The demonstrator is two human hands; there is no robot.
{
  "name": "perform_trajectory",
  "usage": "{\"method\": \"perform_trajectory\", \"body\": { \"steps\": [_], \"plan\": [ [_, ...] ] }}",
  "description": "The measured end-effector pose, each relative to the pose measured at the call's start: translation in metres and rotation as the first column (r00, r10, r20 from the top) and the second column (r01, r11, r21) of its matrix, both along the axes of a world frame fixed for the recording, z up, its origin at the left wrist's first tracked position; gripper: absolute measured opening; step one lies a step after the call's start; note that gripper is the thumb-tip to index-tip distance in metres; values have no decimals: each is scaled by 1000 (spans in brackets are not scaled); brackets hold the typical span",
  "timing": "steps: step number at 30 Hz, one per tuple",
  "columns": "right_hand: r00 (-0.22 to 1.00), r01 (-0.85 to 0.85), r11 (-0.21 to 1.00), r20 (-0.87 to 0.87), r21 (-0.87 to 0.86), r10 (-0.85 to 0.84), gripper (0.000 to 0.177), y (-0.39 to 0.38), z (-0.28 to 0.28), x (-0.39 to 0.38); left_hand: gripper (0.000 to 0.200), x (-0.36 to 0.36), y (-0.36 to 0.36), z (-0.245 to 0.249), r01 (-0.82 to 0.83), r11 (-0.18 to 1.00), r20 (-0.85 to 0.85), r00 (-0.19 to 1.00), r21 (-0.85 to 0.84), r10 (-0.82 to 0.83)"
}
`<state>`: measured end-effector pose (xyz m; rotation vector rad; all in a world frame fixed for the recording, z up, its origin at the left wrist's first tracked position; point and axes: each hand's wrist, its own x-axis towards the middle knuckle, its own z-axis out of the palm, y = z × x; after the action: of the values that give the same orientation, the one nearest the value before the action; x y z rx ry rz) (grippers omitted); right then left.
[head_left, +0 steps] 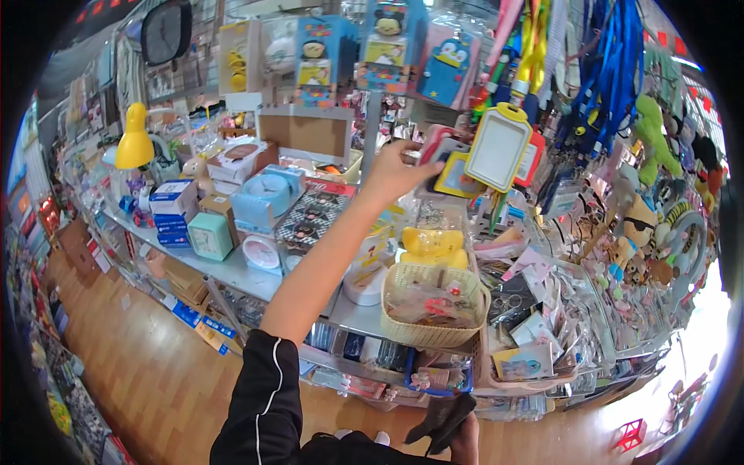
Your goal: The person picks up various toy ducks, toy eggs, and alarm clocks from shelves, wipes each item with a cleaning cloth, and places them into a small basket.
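Observation:
My left hand (pixel 397 174) reaches up to the hanging badge holders, its fingers closed on a dark grey badge holder (pixel 442 147). Beside it hang a yellow-framed badge holder (pixel 500 147) with a white centre and a red one (pixel 530 159). Yellow and blue lanyards (pixel 604 70) hang above and to the right. Low in the view, my right hand (pixel 465 442) is wrapped round a black cloth-like item (pixel 440 422), held near my body above the floor.
A cream basket (pixel 434 337) of small packets stands on the glass shelf below my left arm. Boxed clocks (pixel 267 194) and a yellow lamp (pixel 135 143) are on the left. Plush toys (pixel 655 139) hang at the right. Wooden floor (pixel 147 341) shows lower left.

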<state>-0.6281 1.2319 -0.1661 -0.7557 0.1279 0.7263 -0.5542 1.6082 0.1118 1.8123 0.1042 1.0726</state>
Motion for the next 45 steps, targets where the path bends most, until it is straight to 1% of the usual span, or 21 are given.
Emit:
{"method": "perform_trajectory", "body": {
  "steps": [1, 3, 6, 8, 9, 11, 15, 18, 22, 25, 28, 30, 32, 33, 35, 36, 38, 39, 41, 43, 45],
  "plan": [
    [1000, -8, 1000, -1, -9, 8, 33, 1, -1, 0, 59, -14, 0, 6, -8, 1000, -1, 1000, -9, 8],
    [993, -39, 999, 109, 13, 38, 39, 4, -1, -4, 61, -39, 5, 24, -208, 970, 192, 954, -127, 229],
    [990, -47, 999, 130, -25, 50, 40, 20, 2, -15, 62, -40, 34, 51, -165, 956, 358, 901, -241, 245],
    [986, -60, 997, 150, -44, 66, 39, 34, 11, -27, 52, -46, 35, 76, 39, 938, 296, 953, -346, 69],
    [987, -58, 997, 151, -45, 64, 39, 40, 11, -31, 52, -43, 38, 82, 41, 937, 296, 953, -347, 68],
    [993, -64, 998, 101, -29, 67, 38, 48, 8, -37, 47, -36, 38, 91, 236, 893, 231, 961, -384, -155],
    [995, -69, 997, 73, -37, 72, 34, 54, 16, -47, 41, -32, 30, 97, 189, 920, 180, 975, -343, -133],
    [993, -79, 995, 88, -60, 84, 33, 51, 22, -47, 36, -40, 23, 96, 262, 943, 239, 948, -207, -211],
    [994, -72, 997, 76, -37, 75, 34, 43, 10, -39, 31, -37, 32, 85, 200, 972, 281, 946, -121, -160],
    [980, -167, 985, 119, 42, 161, 39, 40, 5, -30, 27, -53, 42, 62, 141, 982, 166, 979, -128, -119],
    [983, -160, 986, 99, 35, 156, 43, 40, -3, -19, 43, -94, 57, 37, -157, 980, -19, 987, 124, 160],
    [984, -167, 985, 72, 49, 163, 44, 42, -5, -14, 51, -117, 84, 7, -366, 851, 30, 923, 376, 383],
    [984, -174, 984, 35, 49, 172, 44, 38, -10, -9, 42, -150, 89, -13, -449, 693, -100, 796, 564, 596],
    [974, -223, 972, 56, 71, 219, 44, 37, -16, -4, 42, -162, 93, -25, -441, 697, -122, 791, 566, 599],
    [960, -277, 956, 67, 97, 272, 45, 48, -12, -8, 45, -180, 105, -48, -555, 468, -69, 592, 688, 803],
    [968, -248, 954, 80, 167, 238, 46, 58, 4, -13, 45, -185, 107, -58, -552, 466, -76, 586, 692, 807],
    [981, -166, 943, 147, 289, 128, 50, 80, 14, -20, 60, -198, 108, -79, -730, 197, 207, 423, 654, 882],
    [981, -166, 946, 140, 279, 130, 50, 93, 18, -20, 60, -204, 103, -88, -727, 203, 195, 423, 656, 885],
    [895, -420, 707, 390, 569, 218, 52, 124, 31, -25, 58, -210, 83, -106, -691, 501, 180, 662, 520, 727],
    [939, -321, 780, 287, 537, 189, 53, 144, 45, -37, 60, -197, 62, -121, -532, 359, 135, 680, 766, 721],
    [964, -242, 834, 219, 496, 149, 53, 174, 52, -45, 66, -185, 60, -122, -354, 362, 28, 747, 862, 665]
  ]
}}
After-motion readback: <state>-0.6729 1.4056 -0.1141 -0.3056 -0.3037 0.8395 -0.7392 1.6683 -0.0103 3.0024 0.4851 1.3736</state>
